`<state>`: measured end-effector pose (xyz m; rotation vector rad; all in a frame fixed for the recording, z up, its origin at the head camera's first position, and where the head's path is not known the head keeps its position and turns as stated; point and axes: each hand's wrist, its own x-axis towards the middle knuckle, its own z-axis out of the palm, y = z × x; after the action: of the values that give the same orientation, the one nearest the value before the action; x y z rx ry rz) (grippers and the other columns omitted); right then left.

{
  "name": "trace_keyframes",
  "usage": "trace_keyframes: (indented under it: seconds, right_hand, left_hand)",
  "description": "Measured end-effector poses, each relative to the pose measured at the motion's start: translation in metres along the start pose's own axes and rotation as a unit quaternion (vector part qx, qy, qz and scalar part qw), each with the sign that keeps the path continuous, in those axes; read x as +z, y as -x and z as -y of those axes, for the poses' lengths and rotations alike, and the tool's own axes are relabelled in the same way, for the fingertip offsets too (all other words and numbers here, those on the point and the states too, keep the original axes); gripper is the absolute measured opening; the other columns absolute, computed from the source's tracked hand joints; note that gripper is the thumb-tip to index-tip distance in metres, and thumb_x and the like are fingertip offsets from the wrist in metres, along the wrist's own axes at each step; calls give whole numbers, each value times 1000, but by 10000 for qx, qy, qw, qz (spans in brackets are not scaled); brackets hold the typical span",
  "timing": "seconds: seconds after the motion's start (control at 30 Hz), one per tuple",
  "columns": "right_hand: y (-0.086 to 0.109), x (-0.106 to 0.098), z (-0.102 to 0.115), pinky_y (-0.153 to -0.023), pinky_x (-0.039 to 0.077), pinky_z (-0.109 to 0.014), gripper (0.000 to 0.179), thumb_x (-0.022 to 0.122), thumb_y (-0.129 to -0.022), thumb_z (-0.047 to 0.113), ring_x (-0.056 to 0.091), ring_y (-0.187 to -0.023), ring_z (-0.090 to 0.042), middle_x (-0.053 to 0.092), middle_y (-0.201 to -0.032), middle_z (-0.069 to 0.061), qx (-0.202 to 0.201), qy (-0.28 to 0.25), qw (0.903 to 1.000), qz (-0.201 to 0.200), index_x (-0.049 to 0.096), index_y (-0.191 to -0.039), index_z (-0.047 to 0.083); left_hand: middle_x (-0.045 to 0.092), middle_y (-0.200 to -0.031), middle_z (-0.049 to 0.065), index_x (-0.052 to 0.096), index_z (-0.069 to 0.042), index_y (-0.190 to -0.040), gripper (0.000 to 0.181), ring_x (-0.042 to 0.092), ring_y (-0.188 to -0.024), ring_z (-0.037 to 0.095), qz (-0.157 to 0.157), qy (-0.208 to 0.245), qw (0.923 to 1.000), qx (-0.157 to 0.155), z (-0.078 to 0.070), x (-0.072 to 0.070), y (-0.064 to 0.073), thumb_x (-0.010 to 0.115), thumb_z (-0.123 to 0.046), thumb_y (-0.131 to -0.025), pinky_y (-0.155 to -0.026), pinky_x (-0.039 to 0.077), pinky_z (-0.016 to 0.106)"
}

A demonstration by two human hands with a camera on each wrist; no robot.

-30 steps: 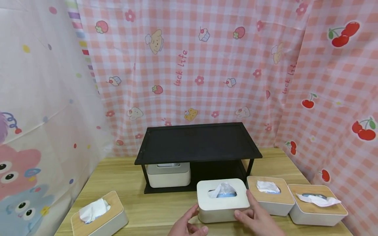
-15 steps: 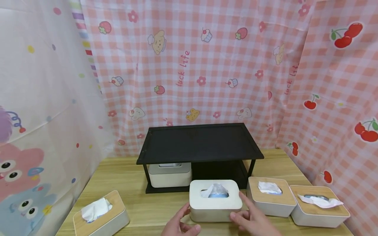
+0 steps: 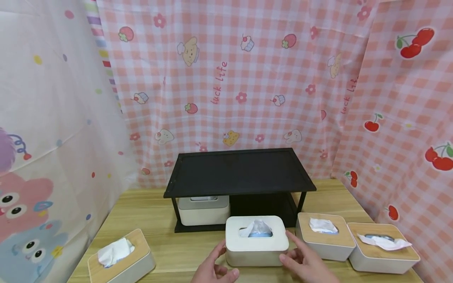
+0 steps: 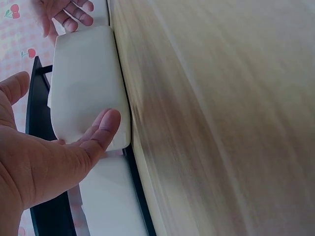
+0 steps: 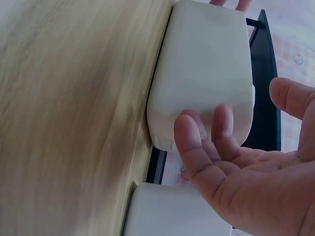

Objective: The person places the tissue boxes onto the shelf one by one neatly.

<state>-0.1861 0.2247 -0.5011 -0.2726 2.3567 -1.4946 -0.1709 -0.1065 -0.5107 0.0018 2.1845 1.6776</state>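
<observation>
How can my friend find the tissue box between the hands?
Find the black rack on the wooden table. Just in front of it, between the left hand and the right hand, is the tissue box. A white top tells it from the wood-topped boxes; being outside the rack tells it from the pale box inside.

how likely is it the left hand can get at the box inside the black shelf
Probably yes: no other box stands between the left hand and the white box inside the black shelf, whose front is open. The shelf's top overhangs it, though, so from above looks blocked.
</observation>
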Motion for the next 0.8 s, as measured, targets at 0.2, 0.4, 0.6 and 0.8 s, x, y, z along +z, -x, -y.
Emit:
trace_keyframes:
  seconds: [0.2, 0.4, 0.6, 0.8]
  right_hand:
    - [-2, 1, -2, -82, 55, -28, 82, 68, -106, 36, 67, -103, -19, 67, -122, -14, 64, 163, 9993, -327, 28, -165, -6]
    - [2, 3, 6, -98, 61, -43, 81, 67, -107, 29, 64, -129, -40, 44, -157, -39, -134, -91, 9995, -260, 24, -167, -5]
    - [3, 7, 7, -103, 60, -42, 85, 68, -106, 28, 62, -134, -45, 35, -163, -41, -152, -359, 9990, -218, 20, -168, -4]
    - [2, 10, 4, -95, 60, -32, 85, 68, -106, 27, 64, -131, -43, 38, -159, -43, -199, -715, 9967, -342, 19, -169, -3]
  left_hand:
    - [33, -168, 32, 29, -16, -170, 101, 66, -109, 24, 115, 148, 9998, 108, 2, -1, 0, 87, -40, -91, -87, 60, 40]
    - [26, -173, 29, 25, -18, -171, 106, 61, -131, 42, 218, 263, 9994, 21, 2, -2, -1, 87, -45, -89, -99, 58, 50]
    - [22, -174, 29, 22, -17, -172, 105, 57, -138, 53, 316, 387, 9986, 189, 3, -3, -1, 86, -40, -92, -104, 57, 55]
    - [21, -175, 29, 21, -17, -172, 104, 54, -140, 57, 367, 449, 9979, 292, 3, -3, -2, 85, -38, -93, -105, 56, 55]
